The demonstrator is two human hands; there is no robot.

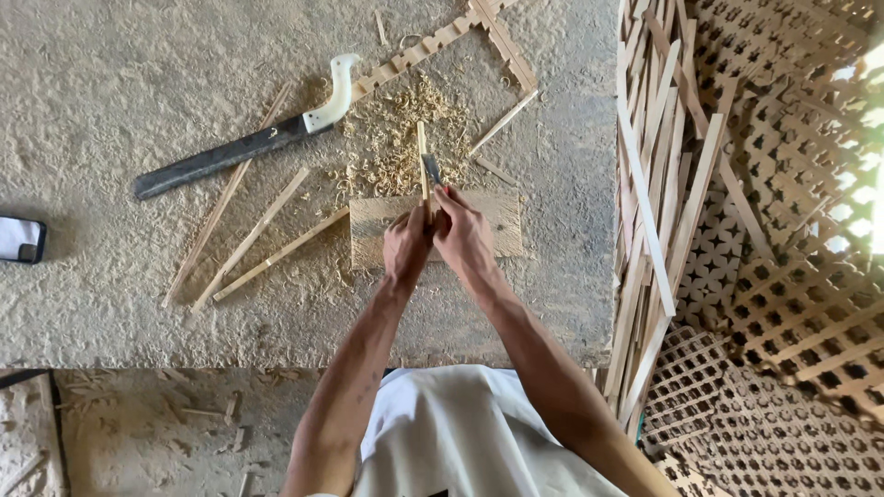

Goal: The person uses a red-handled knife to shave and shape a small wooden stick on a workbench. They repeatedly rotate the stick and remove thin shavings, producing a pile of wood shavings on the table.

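Observation:
My left hand [406,248] grips a thin wooden stick [423,152] that points away from me, its near end resting over a flat wooden board [488,221] on the concrete floor. My right hand [463,235] is closed around a small knife [431,170], whose blade lies against the stick just beyond my fingers. Both hands touch each other above the board. A heap of pale wood shavings [396,143] lies just past the board.
A long machete [249,138] with a white handle lies at the upper left among loose wooden strips [253,235]. A notched wooden frame [479,28] lies at the top. Bundled slats [658,184] and woven lattice panels [792,276] fill the right. A phone [20,239] sits at the left edge.

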